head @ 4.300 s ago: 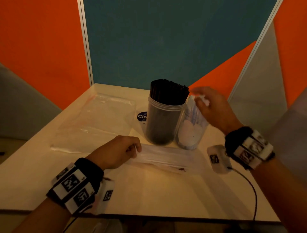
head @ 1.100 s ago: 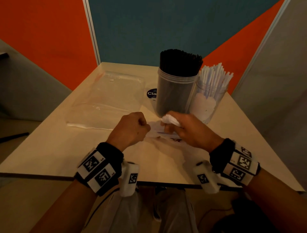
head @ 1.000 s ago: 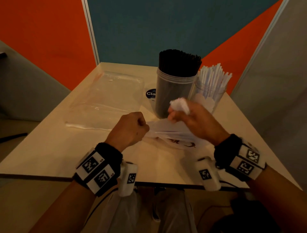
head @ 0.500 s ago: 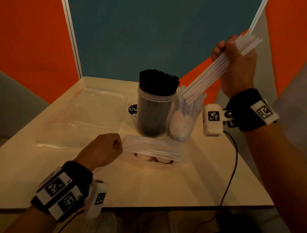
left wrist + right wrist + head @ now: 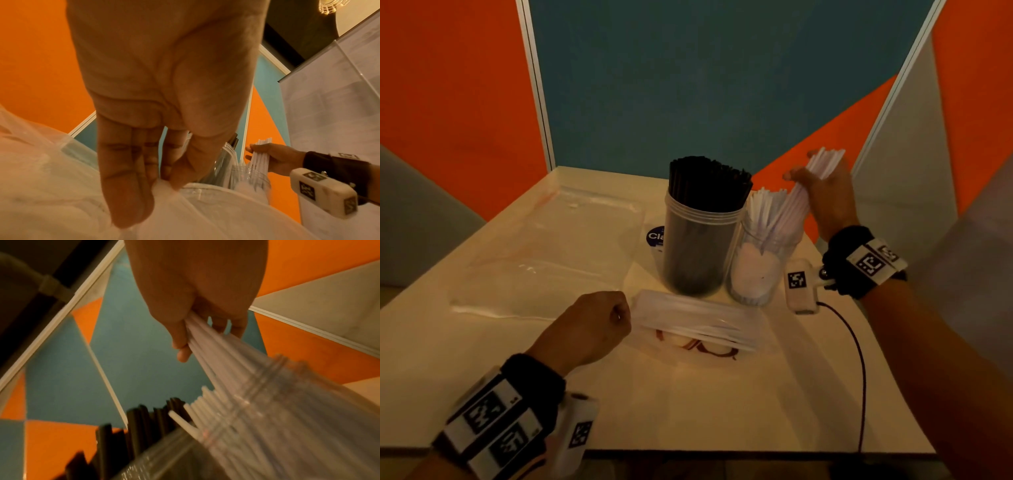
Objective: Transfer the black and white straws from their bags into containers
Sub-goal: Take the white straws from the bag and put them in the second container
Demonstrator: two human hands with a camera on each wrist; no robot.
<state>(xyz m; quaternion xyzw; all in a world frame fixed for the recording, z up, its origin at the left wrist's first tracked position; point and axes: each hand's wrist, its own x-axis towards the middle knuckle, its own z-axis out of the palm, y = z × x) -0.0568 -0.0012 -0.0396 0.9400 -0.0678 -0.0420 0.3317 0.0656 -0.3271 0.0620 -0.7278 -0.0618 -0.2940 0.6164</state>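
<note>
Your right hand (image 5: 825, 198) fingers clamp a white straw bundle (image 5: 803, 192), its lower ends inside the clear container (image 5: 760, 270). Your left hand (image 5: 589, 325) fingers pinch the straw bag (image 5: 698, 320) on the bench (image 5: 688, 404).

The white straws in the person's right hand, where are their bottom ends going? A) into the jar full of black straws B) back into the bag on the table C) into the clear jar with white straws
C: the right hand grips the white straws, slanting down into the clear jar.

Site: partitioned booth, likely recording setup | orange and teal partition panels (image 5: 654, 85) on three sides | small pale bench (image 5: 688, 394) | tagged wristbands (image 5: 873, 262)
</note>
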